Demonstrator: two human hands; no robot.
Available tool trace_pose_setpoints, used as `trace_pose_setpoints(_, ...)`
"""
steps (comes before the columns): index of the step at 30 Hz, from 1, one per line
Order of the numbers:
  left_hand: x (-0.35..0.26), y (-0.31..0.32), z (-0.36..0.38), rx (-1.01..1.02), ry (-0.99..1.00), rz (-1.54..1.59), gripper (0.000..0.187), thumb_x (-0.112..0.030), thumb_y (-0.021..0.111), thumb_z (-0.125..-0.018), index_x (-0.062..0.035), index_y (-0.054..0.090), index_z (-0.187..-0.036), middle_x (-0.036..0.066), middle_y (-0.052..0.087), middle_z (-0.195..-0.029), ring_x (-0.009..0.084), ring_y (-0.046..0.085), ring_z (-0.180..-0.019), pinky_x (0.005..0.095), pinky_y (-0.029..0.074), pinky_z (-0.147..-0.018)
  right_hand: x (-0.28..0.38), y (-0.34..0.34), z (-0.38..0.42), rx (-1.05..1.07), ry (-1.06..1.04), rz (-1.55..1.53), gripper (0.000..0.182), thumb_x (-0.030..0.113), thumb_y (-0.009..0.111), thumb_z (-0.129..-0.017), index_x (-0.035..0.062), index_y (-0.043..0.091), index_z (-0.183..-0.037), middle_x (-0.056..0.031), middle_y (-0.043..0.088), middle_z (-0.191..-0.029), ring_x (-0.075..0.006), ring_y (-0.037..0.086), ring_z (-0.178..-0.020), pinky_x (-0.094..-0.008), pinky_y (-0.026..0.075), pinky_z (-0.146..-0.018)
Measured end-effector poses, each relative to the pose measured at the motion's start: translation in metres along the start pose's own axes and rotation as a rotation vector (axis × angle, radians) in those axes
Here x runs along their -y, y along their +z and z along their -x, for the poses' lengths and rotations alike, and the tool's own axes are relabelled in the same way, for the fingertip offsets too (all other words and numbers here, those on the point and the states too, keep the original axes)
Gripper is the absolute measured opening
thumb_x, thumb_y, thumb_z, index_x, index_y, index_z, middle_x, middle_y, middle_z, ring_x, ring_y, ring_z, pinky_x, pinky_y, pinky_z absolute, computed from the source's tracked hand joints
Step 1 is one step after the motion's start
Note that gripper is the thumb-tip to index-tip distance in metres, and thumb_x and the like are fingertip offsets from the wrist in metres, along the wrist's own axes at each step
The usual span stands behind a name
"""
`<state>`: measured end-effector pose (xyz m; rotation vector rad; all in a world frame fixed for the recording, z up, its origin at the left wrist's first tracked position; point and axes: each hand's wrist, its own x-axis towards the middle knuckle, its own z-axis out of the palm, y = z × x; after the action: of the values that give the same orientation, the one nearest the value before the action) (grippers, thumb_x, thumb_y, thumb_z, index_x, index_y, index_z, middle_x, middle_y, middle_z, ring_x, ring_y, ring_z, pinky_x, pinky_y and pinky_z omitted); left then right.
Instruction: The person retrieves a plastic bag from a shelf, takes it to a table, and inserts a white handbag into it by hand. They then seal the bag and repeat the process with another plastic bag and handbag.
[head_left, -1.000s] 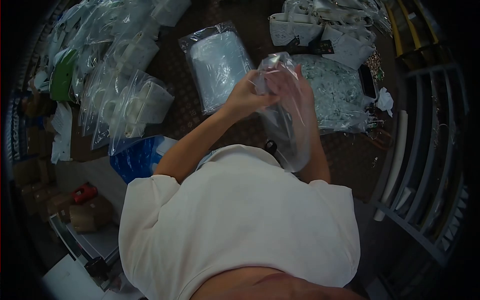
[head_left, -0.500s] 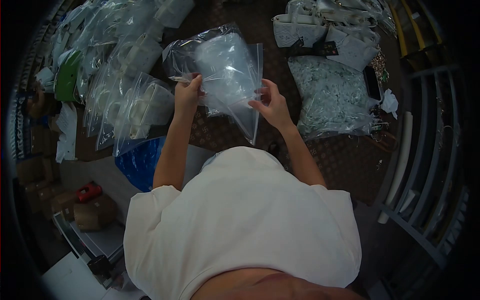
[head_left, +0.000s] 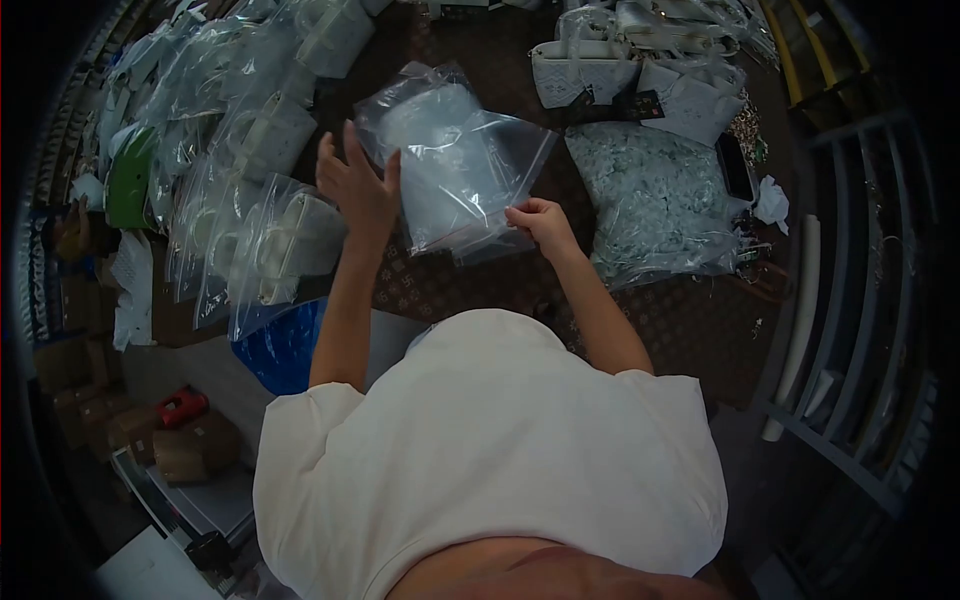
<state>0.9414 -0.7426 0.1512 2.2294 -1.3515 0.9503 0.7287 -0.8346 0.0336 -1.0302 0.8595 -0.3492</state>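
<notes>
1. closest to the camera is the person's own white t-shirt (head_left: 490, 450), filling the lower middle of the view, both bare forearms reaching up and away from it.
2. down at the lower left there's a red tool-looking thing (head_left: 183, 405) next to some brown cardboard boxes (head_left: 190, 450). can't really tell what the red thing is.
3. a blue plastic bag (head_left: 285, 345) sits just past the left elbow, on the edge of the dark patterned floor (head_left: 690, 320).
4. right hand (head_left: 542, 222) is pinched shut on the lower right edge of a clear zip bag (head_left: 470, 175), thumb and fingers squeezing the strip.
5. left hand (head_left: 358, 185) is spread wide with fingers fanned out, palm flat against the left side of that same bag, not gripping it.
6. the clear zip bag is held up in the air between the two hands, tilted, looks empty, above the floor and partly covering another bagged pale item lying under it.
7. left of the hands there's a row of bagged white handbags (head_left: 270, 230), overlapping each other, with a green item (head_left: 130, 175) among them further left.
8. right of the hands lies a big bag of pale shredded stuff (head_left: 655, 195), a dark phone (head_left: 735, 165) just beside its right edge.
9. furthest away, top right, loose white handbags (head_left: 580, 65) are piled together, and a grey metal rack (head_left: 850, 300) runs down the right side.
</notes>
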Motion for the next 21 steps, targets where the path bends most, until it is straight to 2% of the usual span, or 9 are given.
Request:
trace_pose_setpoints(1,-0.011,-0.003,0.011,0.024,0.066,0.120,0.057,-0.027,0.072,-0.067,-0.0042,0.048,-0.113,0.019,0.049,-0.104,0.0281,0.053,-0.087,0.0314,0.043,-0.072,-0.005,0.001,-0.001,-0.050,-0.029,-0.036,0.015,0.017,0.068,-0.074,0.0039,0.062,-0.074,-0.0014,0.060,-0.067,-0.0051,0.049,-0.056,-0.0189,0.035,-0.049)
trace_pose_setpoints(3,-0.035,0.004,0.048,0.484,0.129,0.582,0.042,-0.022,0.073,-0.066,-0.0029,0.057,-0.099,0.014,0.057,-0.093,0.0262,0.057,-0.081,0.0323,0.045,-0.070,-0.008,0.009,0.002,-0.106,-0.050,-0.074,0.016,0.017,0.069,-0.074,0.0037,0.061,-0.074,-0.0009,0.059,-0.065,-0.0051,0.048,-0.054,-0.0190,0.034,-0.048)
trace_pose_setpoints(5,-0.066,-0.002,0.066,0.631,-0.014,0.978,0.023,-0.013,0.072,-0.065,-0.0022,0.063,-0.084,0.010,0.062,-0.079,0.0218,0.060,-0.070,0.0295,0.047,-0.063,-0.002,0.021,0.007,-0.061,-0.123,-0.161,0.019,0.019,0.070,-0.073,0.0032,0.060,-0.069,0.0003,0.057,-0.061,-0.0047,0.046,-0.051,-0.0182,0.033,-0.046)
trace_pose_setpoints(6,-0.065,0.004,0.071,0.637,-0.012,0.982,0.023,-0.013,0.072,-0.065,-0.0022,0.063,-0.084,0.010,0.062,-0.079,0.0218,0.060,-0.070,0.0295,0.047,-0.063,-0.001,0.024,0.008,-0.067,-0.120,-0.164,0.019,0.019,0.070,-0.073,0.0032,0.060,-0.069,0.0003,0.057,-0.061,-0.0047,0.046,-0.051,-0.0182,0.033,-0.046)
trace_pose_setpoints(8,-0.064,0.013,0.073,0.663,-0.212,1.195,0.016,-0.006,0.069,-0.067,-0.0023,0.065,-0.083,0.010,0.063,-0.078,0.0178,0.061,-0.067,0.0253,0.048,-0.059,0.003,0.026,0.011,-0.033,-0.216,-0.003,0.022,0.020,0.070,-0.073,0.0020,0.060,-0.066,-0.0001,0.056,-0.059,-0.0043,0.046,-0.050,-0.0173,0.033,-0.046)
trace_pose_setpoints(11,-0.057,0.010,0.064,0.761,-0.255,1.169,0.010,-0.002,0.065,-0.071,-0.0007,0.065,-0.080,0.010,0.064,-0.076,0.0143,0.061,-0.063,0.0220,0.047,-0.057,0.016,0.025,0.010,-0.032,-0.310,0.176,0.022,0.020,0.071,-0.072,0.0017,0.061,-0.065,-0.0007,0.057,-0.059,-0.0041,0.047,-0.051,-0.0177,0.035,-0.047)
trace_pose_setpoints(15,-0.046,0.015,0.055,0.866,-0.319,1.227,0.010,-0.003,0.065,-0.072,0.0007,0.064,-0.082,0.010,0.064,-0.077,0.0129,0.061,-0.066,0.0210,0.047,-0.060,0.025,0.029,0.005,-0.006,-0.297,0.194,0.020,0.019,0.071,-0.071,0.0007,0.063,-0.067,-0.0016,0.059,-0.061,-0.0046,0.049,-0.053,-0.0192,0.037,-0.047)
trace_pose_setpoints(17,-0.045,0.015,0.052,0.835,-0.248,1.214,0.011,0.002,0.060,-0.075,0.0012,0.063,-0.085,0.008,0.062,-0.074,0.0113,0.058,-0.068,0.0212,0.046,-0.063,0.020,0.032,0.000,-0.001,-0.488,0.226,0.020,0.019,0.069,-0.072,-0.0002,0.063,-0.068,-0.0020,0.059,-0.060,-0.0052,0.050,-0.053,-0.0208,0.037,-0.047)
trace_pose_setpoints(21,-0.047,0.014,0.044,0.734,-0.182,1.090,0.009,0.000,0.059,-0.076,0.0021,0.061,-0.084,0.010,0.061,-0.073,0.0153,0.058,-0.066,0.0248,0.045,-0.061,0.028,0.041,0.010,-0.079,-0.552,0.274,0.021,0.019,0.068,-0.073,-0.0006,0.063,-0.069,-0.0036,0.058,-0.058,-0.0049,0.049,-0.054,-0.0216,0.037,-0.047)
